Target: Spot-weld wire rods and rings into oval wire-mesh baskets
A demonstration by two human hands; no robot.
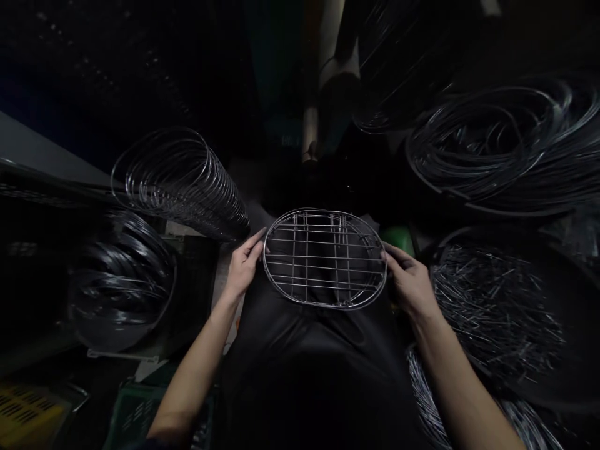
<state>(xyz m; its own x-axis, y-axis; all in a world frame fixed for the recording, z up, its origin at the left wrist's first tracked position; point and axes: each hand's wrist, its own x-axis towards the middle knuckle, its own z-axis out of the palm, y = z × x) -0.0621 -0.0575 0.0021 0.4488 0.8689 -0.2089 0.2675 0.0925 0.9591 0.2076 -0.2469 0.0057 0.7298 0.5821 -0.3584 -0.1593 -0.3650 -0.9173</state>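
Note:
An oval wire rack of shiny metal, with long rods crossed by pairs of shorter ones, is held level above the dark apron on my lap. My left hand pinches its left end between thumb and fingers. At the right end, my right hand grips the rim in the same way. Behind the rack's left side stands a tall stack of wire rings. Part of the rack's underside shows through the rods as a second set of wires.
Large wire coils lie at the back right. Below them a wide dark pan holds many short metal rods. At left is a tub of bent wire pieces. Green crate and yellow crate stand lower left.

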